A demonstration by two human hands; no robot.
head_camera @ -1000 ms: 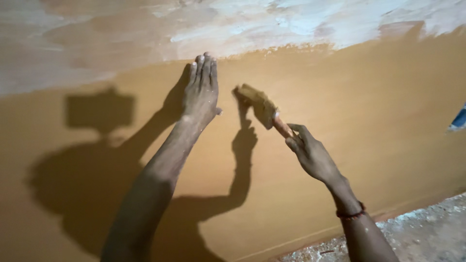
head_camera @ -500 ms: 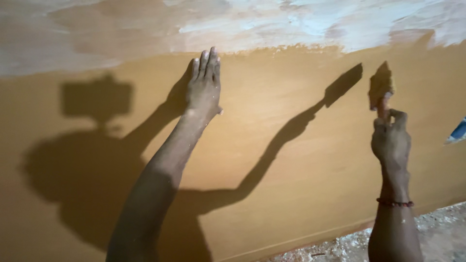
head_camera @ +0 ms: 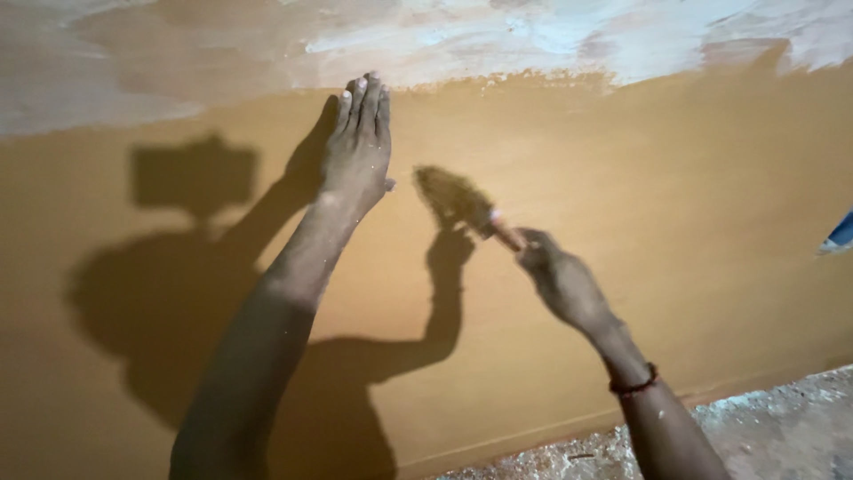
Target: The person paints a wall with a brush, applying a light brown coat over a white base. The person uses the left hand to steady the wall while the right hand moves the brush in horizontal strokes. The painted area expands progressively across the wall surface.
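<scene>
Right hand (head_camera: pixel 558 283) closed around handle of paintbrush (head_camera: pixel 462 206); bristles pressed against ochre-painted wall (head_camera: pixel 622 178), just right of left hand (head_camera: pixel 360 147). Left hand flat on wall, fingers together and pointing up, holding nothing. Unpainted whitish band (head_camera: pixel 533 36) along top of wall. Speckled floor (head_camera: pixel 782 427) at lower right. Both forearms extended; dark bracelet (head_camera: pixel 633 384) on right wrist.

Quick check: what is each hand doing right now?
Left hand: open, flat against the tan wall.
Right hand: closed around a paintbrush handle.
</scene>
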